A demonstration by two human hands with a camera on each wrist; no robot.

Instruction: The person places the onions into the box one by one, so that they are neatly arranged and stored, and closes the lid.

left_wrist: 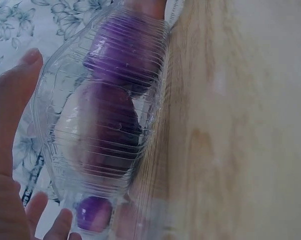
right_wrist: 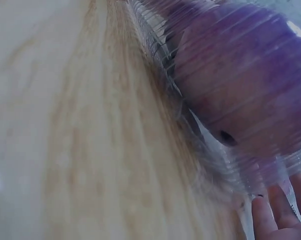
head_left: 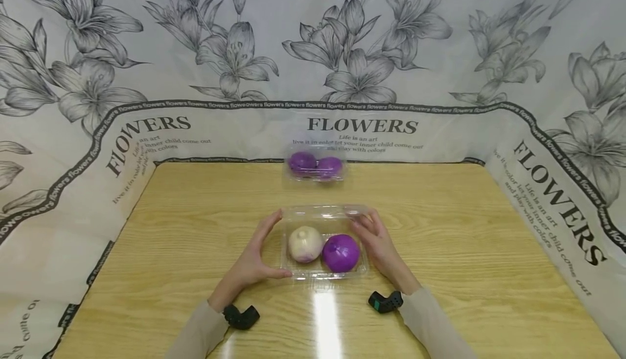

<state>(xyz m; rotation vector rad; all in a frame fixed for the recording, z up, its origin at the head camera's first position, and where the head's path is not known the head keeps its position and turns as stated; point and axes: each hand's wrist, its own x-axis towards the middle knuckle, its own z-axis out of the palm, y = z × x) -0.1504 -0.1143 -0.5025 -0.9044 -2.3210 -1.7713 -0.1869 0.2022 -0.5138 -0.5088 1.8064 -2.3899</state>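
Observation:
A clear plastic clamshell box [head_left: 283, 264] sits on the table, its back edge [head_left: 318, 212] raised. In it are a whitish, purple-tinged turnip-like vegetable [head_left: 305, 244] and a glossy purple round vegetable [head_left: 341, 253]. My left hand [head_left: 254, 256] spans the box's left side, thumb at the front corner, fingers at the back corner. Around the back right corner, my right hand [head_left: 381, 245] holds the box, fingertips partly seen through the plastic. Both vegetables show through the ribbed wall [left_wrist: 103, 130] in the left wrist view. The right wrist view shows the purple one [right_wrist: 250, 75] close up.
Farther back, against the fabric wall, stands another clear box [head_left: 315, 177] with two purple round vegetables [head_left: 330, 167] inside. Flower-printed white fabric [head_left: 362, 84] encloses the wooden table [head_left: 195, 196] at the back and both sides.

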